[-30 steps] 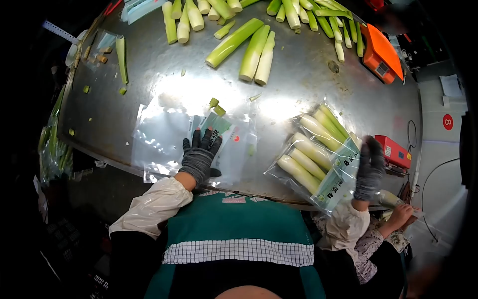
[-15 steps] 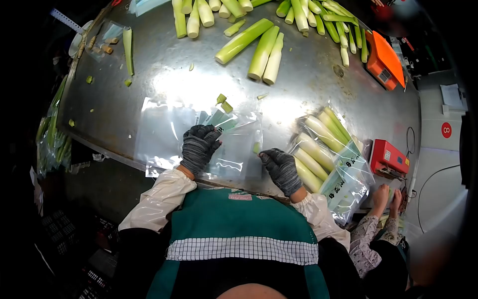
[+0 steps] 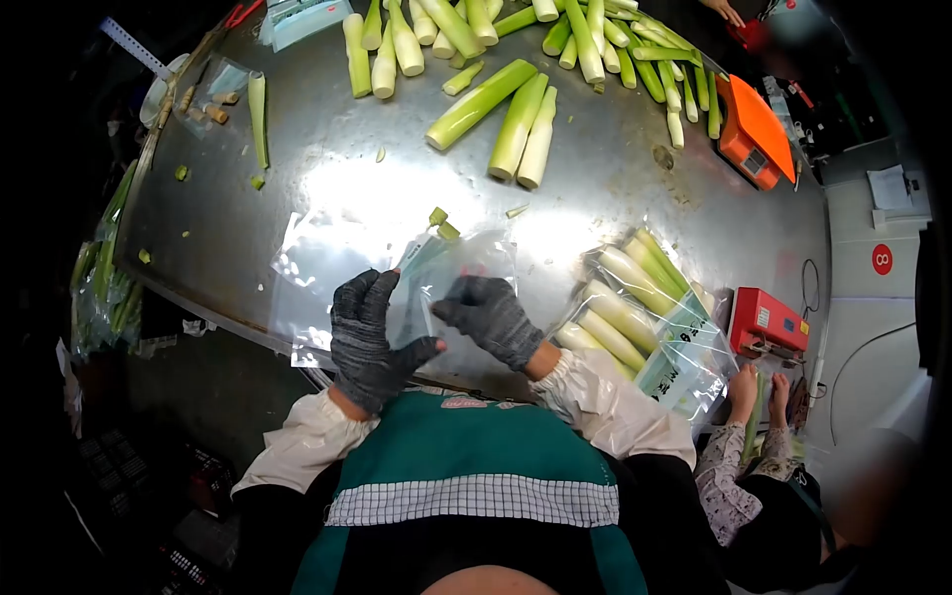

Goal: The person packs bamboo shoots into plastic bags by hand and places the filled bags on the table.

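From my remote feed, the clear bags lie at the near edge of the tabletop, partly hidden by both hands; the left hand angles forward, thumb spread wide of its fingers; the right hand reaches inward, fingers curled; I cannot tell whether it pinches one.

The fingertips of the right hand are dark and blurred, and whether they grip the clear plastic bags cannot be determined; the left hand covers part of these bags, and glare washes out areas of their film. The view's top edge cuts off the pile of green-and-white stalks and the pale blue packs. The display on the orange scale is too small to read.
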A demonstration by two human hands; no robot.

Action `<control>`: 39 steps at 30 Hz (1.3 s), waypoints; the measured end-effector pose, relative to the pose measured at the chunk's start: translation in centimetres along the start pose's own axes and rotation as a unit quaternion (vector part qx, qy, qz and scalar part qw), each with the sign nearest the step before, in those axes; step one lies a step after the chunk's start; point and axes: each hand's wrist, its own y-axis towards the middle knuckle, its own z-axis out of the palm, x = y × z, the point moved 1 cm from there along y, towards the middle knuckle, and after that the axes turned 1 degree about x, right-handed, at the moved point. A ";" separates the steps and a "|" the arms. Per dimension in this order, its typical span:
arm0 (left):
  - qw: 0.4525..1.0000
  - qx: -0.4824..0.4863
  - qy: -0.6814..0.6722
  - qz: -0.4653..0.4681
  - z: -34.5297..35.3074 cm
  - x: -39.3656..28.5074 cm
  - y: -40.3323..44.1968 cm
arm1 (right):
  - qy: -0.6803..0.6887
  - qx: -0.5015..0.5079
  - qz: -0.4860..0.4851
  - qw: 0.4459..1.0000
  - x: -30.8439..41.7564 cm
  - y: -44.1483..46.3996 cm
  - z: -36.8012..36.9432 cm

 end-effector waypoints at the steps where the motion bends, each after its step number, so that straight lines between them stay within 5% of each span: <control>1: 0.999 0.001 -0.035 0.010 -0.4 -0.5 0.1 | 0.024 0.030 0.015 0.999 1.9 0.5 -0.1; 3: 0.994 -0.007 -0.102 -0.049 -0.1 -0.2 -0.1 | 0.046 0.059 0.028 0.997 2.9 1.6 1.0; 6: 0.987 -0.019 -0.129 -0.099 -1.6 -0.6 0.1 | 0.082 0.034 -0.160 0.983 3.4 3.3 3.1; 9: 0.972 -0.022 -0.148 -0.184 -3.0 0.6 -1.3 | 0.259 0.109 -0.015 0.960 4.6 4.0 4.4; 13: 0.947 0.034 -0.167 -0.272 -4.2 3.3 -4.2 | 0.157 0.095 -0.128 0.975 5.7 4.9 5.8; 15: 0.716 0.033 -0.491 -0.494 -4.7 3.5 -5.9 | 0.165 0.095 -0.178 0.966 5.7 5.4 7.4; 16: 0.717 0.031 -0.491 -0.494 -4.0 5.9 -8.2 | 0.176 0.091 -0.225 0.954 5.8 5.4 7.9; 17: 0.905 0.096 -0.255 -0.327 -2.5 9.7 -11.2 | 0.174 0.063 -0.388 0.903 6.1 5.2 7.9; 18: 0.966 0.173 -0.031 -0.188 -3.7 7.3 -8.8 | 0.175 0.063 -0.389 0.902 6.2 5.1 8.2; 19: 0.961 0.182 0.207 -0.037 -4.9 4.8 -6.4 | 0.188 0.105 -0.309 0.926 6.3 4.9 8.5; 20: 0.961 0.182 0.207 -0.037 -4.5 5.9 -7.1 | 0.200 0.145 -0.225 0.942 6.3 5.0 8.7; 22: 0.974 0.066 0.109 -0.187 -4.2 8.5 -8.4 | 0.134 0.186 -0.192 0.954 6.0 5.6 7.8; 24: 0.956 -0.008 0.006 -0.294 -5.1 8.6 -7.1 | -0.015 0.245 -0.339 0.908 6.0 5.8 4.5; 27: 0.915 -0.146 0.309 -0.215 -8.4 14.0 -10.0 | -0.184 0.080 -0.303 0.932 2.3 8.9 -2.4; 28: 0.875 -0.191 0.404 -0.184 -9.1 15.4 -10.7 | -0.137 -0.029 -0.347 0.928 -0.1 10.6 -5.2; 29: 0.850 -0.213 0.451 -0.169 -9.4 15.4 -10.4 | -0.220 -0.126 -0.408 0.877 -4.0 13.7 -8.2; 30: 0.821 -0.236 0.495 -0.156 -9.8 15.4 -10.0 | -0.274 -0.118 -0.218 0.929 -1.6 12.7 -12.1; 32: 0.884 -0.173 0.373 -0.223 -12.2 12.7 -7.6 | -0.430 -0.191 -0.207 0.858 -5.7 16.5 -18.4; 34: 0.888 -0.214 0.368 -0.172 -11.3 11.0 -5.8 | -0.544 -0.145 -0.191 0.804 -5.3 18.1 -21.7; 35: 0.884 -0.347 0.165 -0.267 -10.8 10.9 -5.2 | -0.647 -0.097 -0.167 0.737 -5.0 19.1 -22.7; 36: 0.819 -0.457 -0.048 -0.343 -10.1 10.6 -4.4 | -0.649 -0.098 -0.171 0.735 -4.6 20.3 -23.5; 39: 0.853 -0.414 -0.002 -0.318 -8.7 8.7 -2.0 | -0.732 0.016 -0.258 0.630 -2.9 23.6 -23.8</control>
